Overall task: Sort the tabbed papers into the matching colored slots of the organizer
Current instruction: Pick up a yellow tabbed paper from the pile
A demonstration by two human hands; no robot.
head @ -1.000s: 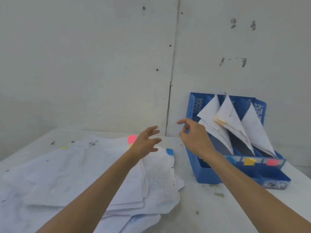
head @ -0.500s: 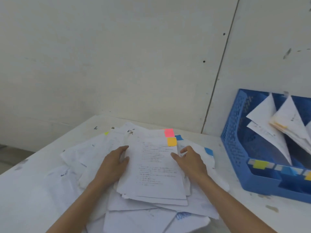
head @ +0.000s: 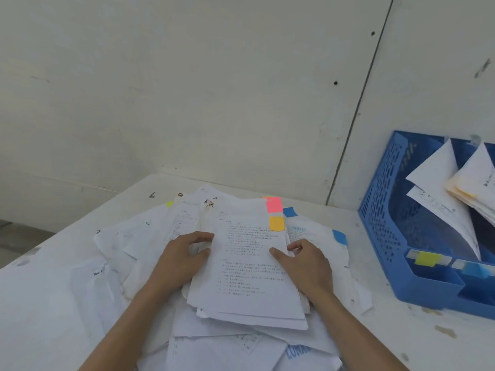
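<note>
A loose pile of white printed papers covers the table's middle. On top lies a small stack whose top sheet carries an orange tab; a pink tab shows just behind it. My left hand grips the stack's left edge with curled fingers. My right hand grips the right edge, thumb on the top sheet. The blue organizer stands at the right with papers leaning in its slots, and a yellow label and a blue label on its front.
Two blue tabs and a yellow tab stick out of the pile. The white table meets a pale wall behind; its left edge drops to the floor.
Both hands came down from the air beside the organizer onto the pile and took the top stack by its sides. The view swung left, so the organizer now sits at the right edge.
</note>
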